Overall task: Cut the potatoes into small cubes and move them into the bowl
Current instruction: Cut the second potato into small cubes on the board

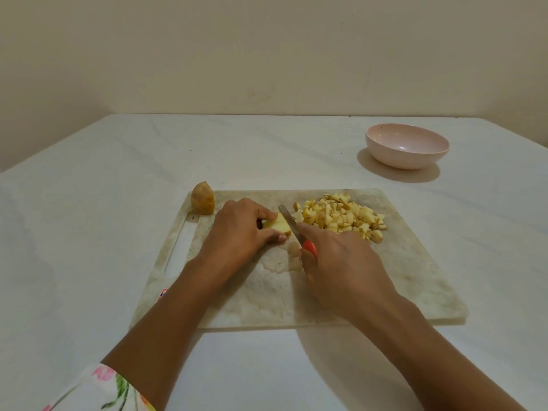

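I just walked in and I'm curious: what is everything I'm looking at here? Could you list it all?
table: one, white, under everything
wall: one, cream, behind the table
bowl: one, pink, far right on the table, no potato showing inside
cutting board: one, pale and mottled, middle of the table
potato cubes: one heap, yellow, far right part of the board
potato piece: one, yellow with brown skin, mid-board, at the knife blade
potato chunk: one, brown-skinned, board's far left corner
knife: one, steel blade, orange handle
sleeve: one, floral, left arm
left hand: holds the potato piece
right hand: grips the knife
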